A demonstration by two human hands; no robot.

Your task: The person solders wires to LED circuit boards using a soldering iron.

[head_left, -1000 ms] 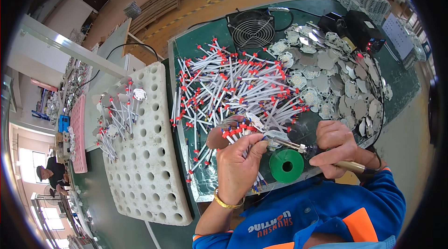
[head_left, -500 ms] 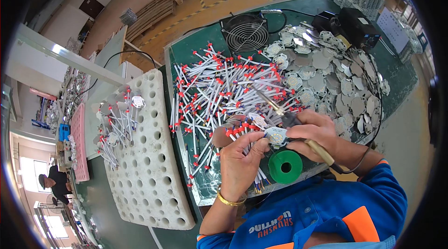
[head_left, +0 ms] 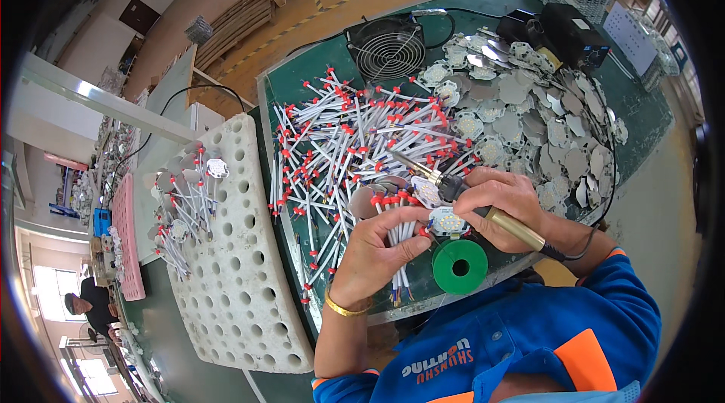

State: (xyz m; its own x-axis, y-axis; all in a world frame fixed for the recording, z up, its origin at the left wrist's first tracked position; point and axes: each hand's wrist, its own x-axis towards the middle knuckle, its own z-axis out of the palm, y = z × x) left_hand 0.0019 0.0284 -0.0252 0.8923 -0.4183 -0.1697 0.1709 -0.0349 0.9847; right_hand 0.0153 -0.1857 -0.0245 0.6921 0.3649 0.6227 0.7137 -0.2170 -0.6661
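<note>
My left hand (head_left: 381,248) is closed around a bundle of white cables (head_left: 400,279) with red rings. Round metal-backed boards stick up from the top of this bundle. Beside its fingertips a small white LED board (head_left: 448,222) with yellow dots faces up, close to the fingers of my right hand (head_left: 502,206). That hand grips a soldering iron (head_left: 516,231) with a gold and black handle; its metal tip points up and left over the loose cables. Right below the LED board stands a green spool (head_left: 460,267), with a thin strand near it.
Loose white cables (head_left: 355,127) lie heaped ahead, with a pile of metal boards (head_left: 529,112) to their right. A black fan (head_left: 387,50) and a black box (head_left: 572,40) stand behind. At left, a white perforated foam block (head_left: 242,252) holds several cabled boards.
My left hand has shifted slightly left and its thumb has moved off the LED board. The soldering iron has moved a little left and down with my right hand.
</note>
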